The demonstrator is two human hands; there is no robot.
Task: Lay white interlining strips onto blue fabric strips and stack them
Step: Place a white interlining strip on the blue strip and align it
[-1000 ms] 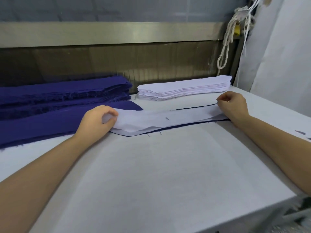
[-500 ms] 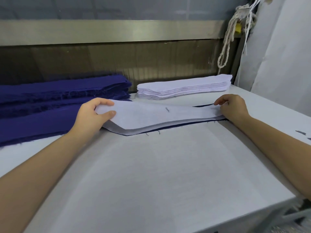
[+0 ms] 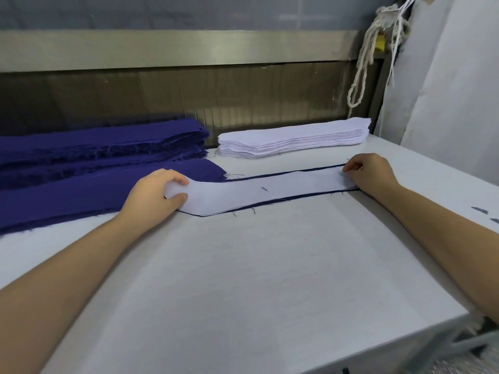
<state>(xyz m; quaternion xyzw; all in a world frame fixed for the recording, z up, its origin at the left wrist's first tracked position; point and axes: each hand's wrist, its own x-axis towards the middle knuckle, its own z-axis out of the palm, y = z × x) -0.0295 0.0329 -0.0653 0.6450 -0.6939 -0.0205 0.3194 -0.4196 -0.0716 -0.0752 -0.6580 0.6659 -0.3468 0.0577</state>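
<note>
Interlining like this white interlining strip [image 3: 259, 188] looks thin, light and limp, with only a little body. It will likely sag, curl or drift on a breath of air, and it slides easily over cloth. The blue fabric strip [image 3: 297, 197] beneath it is soft and frays at the edges, with loose threads showing along its near side. Both are best taken at the two short ends and kept lightly taut, since a hold in the middle would let the ends droop and spoil the match.

The white strip lies across the middle of the frame on the table [image 3: 243, 279], on top of the blue one, which shows only as a dark line along its far and near edges. The left hand [image 3: 154, 193] has its fingers and thumb curled round the strip's end at centre left, where the white end bends up slightly off the surface. The right hand [image 3: 370, 172], at centre right, has its fingers curled down onto the other end, apparently pinching it; the fingertips are partly hidden. The strip thus spans between the two holds.

Behind it, the interlining stack [image 3: 294, 140] sits at upper centre, and the blue fabric pile [image 3: 102, 147] fills the left.
</note>
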